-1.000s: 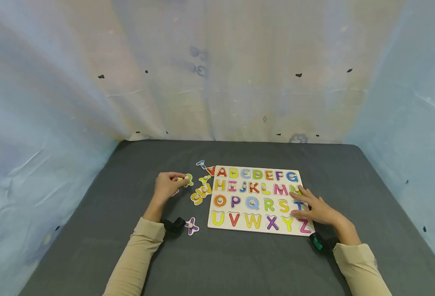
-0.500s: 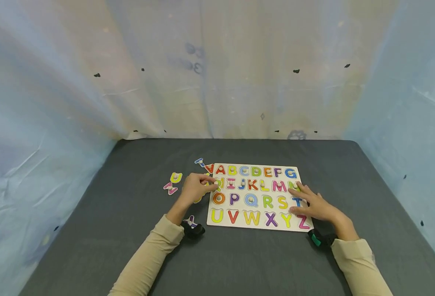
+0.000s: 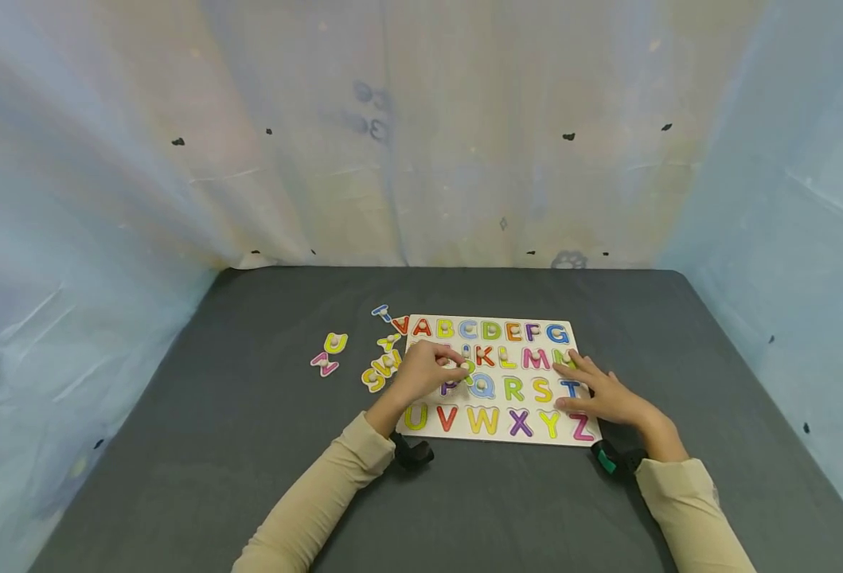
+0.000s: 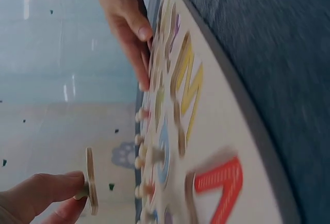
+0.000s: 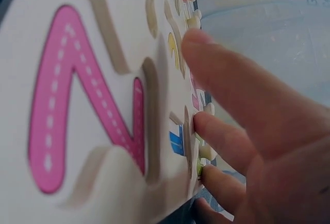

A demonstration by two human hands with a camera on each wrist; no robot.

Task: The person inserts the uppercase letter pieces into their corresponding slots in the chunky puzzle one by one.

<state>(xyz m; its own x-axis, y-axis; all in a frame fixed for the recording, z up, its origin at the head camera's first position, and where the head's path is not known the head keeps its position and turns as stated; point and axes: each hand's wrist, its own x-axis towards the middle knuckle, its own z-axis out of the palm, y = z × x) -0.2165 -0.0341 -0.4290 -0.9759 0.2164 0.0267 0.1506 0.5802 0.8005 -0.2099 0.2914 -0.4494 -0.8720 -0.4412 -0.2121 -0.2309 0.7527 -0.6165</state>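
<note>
The white alphabet board (image 3: 496, 434) lies on the dark table, its upper rows largely filled with knobbed letters. My left hand (image 3: 421, 372) pinches a green letter piece (image 3: 469, 374) by its knob above the board, near the P and Q. In the left wrist view that piece (image 4: 91, 182) is seen edge-on, held off the board between thumb and finger. My right hand (image 3: 607, 396) rests with spread fingers on the board's right side, around the N and the T recess. In the right wrist view the fingers of my right hand (image 5: 247, 126) touch the board near the blue T recess (image 5: 177, 140).
Left of the board lie loose letters: a blue T (image 3: 381, 313), a red V (image 3: 400, 325), a yellow-green Y (image 3: 388, 343), a yellow W (image 3: 387, 364), a yellow S (image 3: 373, 380), a yellow U (image 3: 335, 343) and a pink Z (image 3: 324, 364). A patterned curtain (image 3: 421, 159) stands behind the table.
My left hand has carried the green letter rightward from among the loose letters, across the board's left edge to above its middle rows. My right hand has stayed at the board's right side.
</note>
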